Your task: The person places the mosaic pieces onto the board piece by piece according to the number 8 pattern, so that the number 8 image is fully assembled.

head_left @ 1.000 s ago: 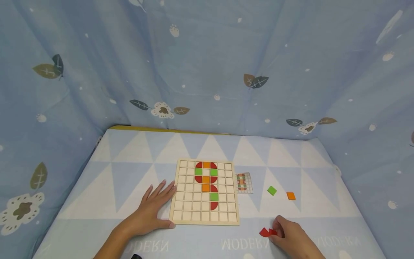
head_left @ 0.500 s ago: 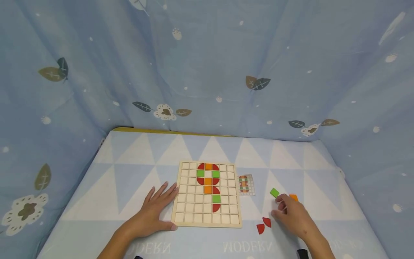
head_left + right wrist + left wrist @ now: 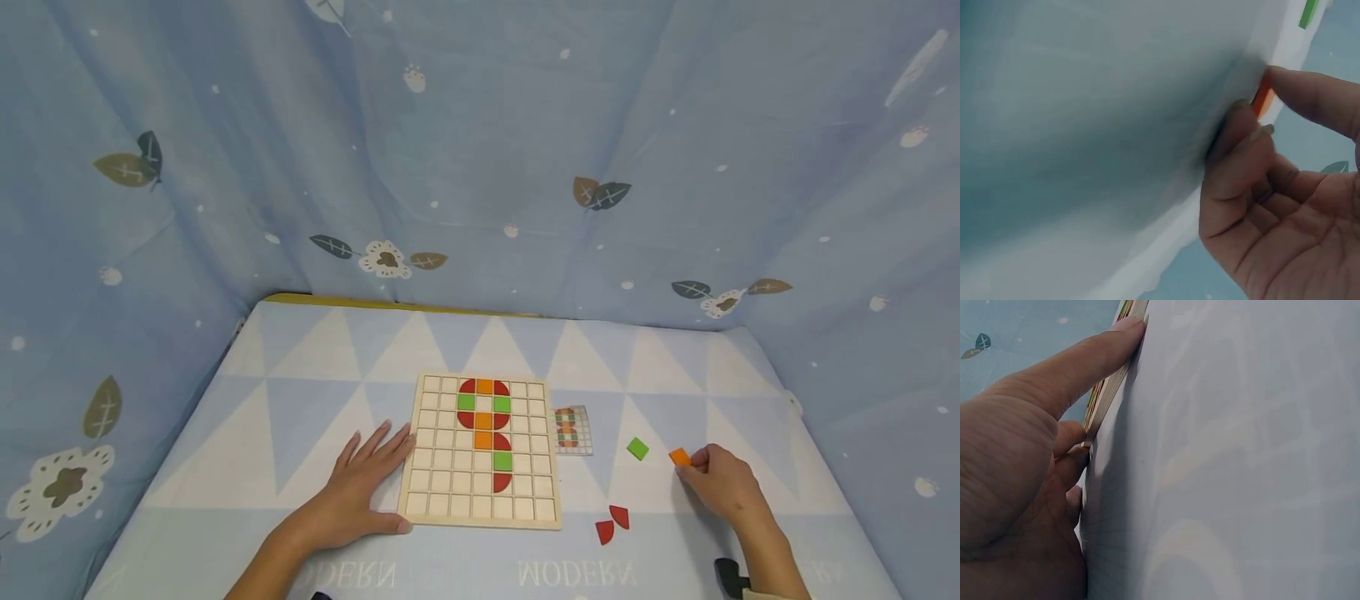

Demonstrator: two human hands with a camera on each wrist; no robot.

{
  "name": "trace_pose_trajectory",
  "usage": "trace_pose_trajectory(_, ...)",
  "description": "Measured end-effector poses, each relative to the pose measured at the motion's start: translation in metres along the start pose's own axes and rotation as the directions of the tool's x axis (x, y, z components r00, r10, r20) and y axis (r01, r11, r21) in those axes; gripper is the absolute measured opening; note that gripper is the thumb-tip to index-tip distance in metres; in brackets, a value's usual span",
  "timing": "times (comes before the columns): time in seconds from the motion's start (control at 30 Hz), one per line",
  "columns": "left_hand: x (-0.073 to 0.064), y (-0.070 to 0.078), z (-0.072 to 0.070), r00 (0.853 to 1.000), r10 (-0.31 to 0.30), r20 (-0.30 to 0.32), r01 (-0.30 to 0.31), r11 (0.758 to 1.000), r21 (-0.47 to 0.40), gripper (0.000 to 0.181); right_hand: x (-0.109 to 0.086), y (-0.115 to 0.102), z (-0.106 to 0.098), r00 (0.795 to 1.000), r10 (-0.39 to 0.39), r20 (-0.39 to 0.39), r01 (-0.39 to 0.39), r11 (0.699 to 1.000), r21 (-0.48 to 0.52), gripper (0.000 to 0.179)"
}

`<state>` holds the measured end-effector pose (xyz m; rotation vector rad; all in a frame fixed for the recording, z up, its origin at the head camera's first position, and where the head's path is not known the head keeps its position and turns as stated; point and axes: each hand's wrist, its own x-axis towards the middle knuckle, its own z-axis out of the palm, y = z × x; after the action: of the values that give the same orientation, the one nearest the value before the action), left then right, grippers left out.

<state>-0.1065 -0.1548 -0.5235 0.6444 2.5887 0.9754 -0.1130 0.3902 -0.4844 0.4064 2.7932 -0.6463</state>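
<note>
A wooden grid board (image 3: pixel 450 483) lies on the table, with red quarter-circle, orange square and green square tiles set in some of its cells. My left hand (image 3: pixel 352 492) is spread at its left side, fingertips and thumb touching the frame. In the left wrist view, the thumb (image 3: pixel 1085 362) rests along the board's edge (image 3: pixel 1110 394). On the right, my right hand (image 3: pixel 723 479) pinches an orange square tile (image 3: pixel 679 457) by its right side. That orange tile (image 3: pixel 1263 100) shows between thumb and fingers in the right wrist view.
A green square tile (image 3: pixel 637 448) lies left of the right hand. Two red quarter-circle tiles (image 3: pixel 611 525) are nearer the front. Against the board's right edge lies a small pattern card (image 3: pixel 573 431). Blue patterned curtains (image 3: pixel 480 167) surround the table.
My right hand has let go of the red tiles, moved up and right past the green tile, and taken hold of the orange tile. The left hand stays at the board.
</note>
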Motion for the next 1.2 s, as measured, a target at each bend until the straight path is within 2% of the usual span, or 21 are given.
trace_pose_trajectory(0.2,0.000,0.000,0.000,1.000,0.000,-0.004,0.000,1.000,-0.006,0.114,-0.001,-0.001,0.004,1.000,0.019,0.018,-0.020,0.999,0.047,0.036)
trace_pose_trajectory(0.43,0.000,0.001,0.000,1.000,0.004,0.001,-0.004,1.000,-0.001,0.114,-0.006,-0.012,0.011,0.997,-0.073,-0.037,0.076,0.994,0.083,0.020)
trace_pose_trajectory(0.6,0.000,0.001,0.000,1.000,0.007,-0.001,-0.007,1.000,0.007,0.114,-0.016,-0.041,0.017,0.990,-0.128,-0.052,0.133,0.985,0.106,0.025)
trace_pose_trajectory(0.73,0.000,0.000,0.000,1.000,0.011,-0.002,-0.011,1.000,0.011,0.115,-0.026,-0.076,0.026,0.974,-0.217,-0.069,0.224,0.968,0.114,0.016)
trace_pose_trajectory(0.87,0.000,-0.001,0.000,1.000,0.014,-0.006,-0.014,1.000,0.015,0.115,-0.033,-0.112,0.041,0.945,-0.321,-0.064,0.327,0.929,0.172,0.001)
trace_pose_trajectory(0.93,-0.001,-0.001,0.000,1.000,0.014,-0.008,-0.014,1.000,0.016,0.115,-0.035,-0.129,0.049,0.923,-0.384,-0.040,0.383,0.901,0.204,0.005)
trace_pose_trajectory(1.0,-0.001,-0.001,0.000,1.000,0.016,-0.010,-0.016,1.000,0.014,0.114,-0.036,-0.143,0.057,0.892,-0.453,-0.009,0.442,0.867,0.230,0.007)
trace_pose_trajectory(1.1,0.000,-0.002,0.000,1.000,0.023,-0.014,-0.023,1.000,0.018,0.114,-0.035,-0.161,0.068,0.835,-0.550,0.025,0.529,0.813,0.245,0.008)
trace_pose_trajectory(1.2,-0.001,-0.001,0.000,0.999,0.028,-0.018,-0.027,0.999,0.019,0.114,-0.033,-0.174,0.079,0.782,-0.621,0.057,0.592,0.768,0.244,0.009)
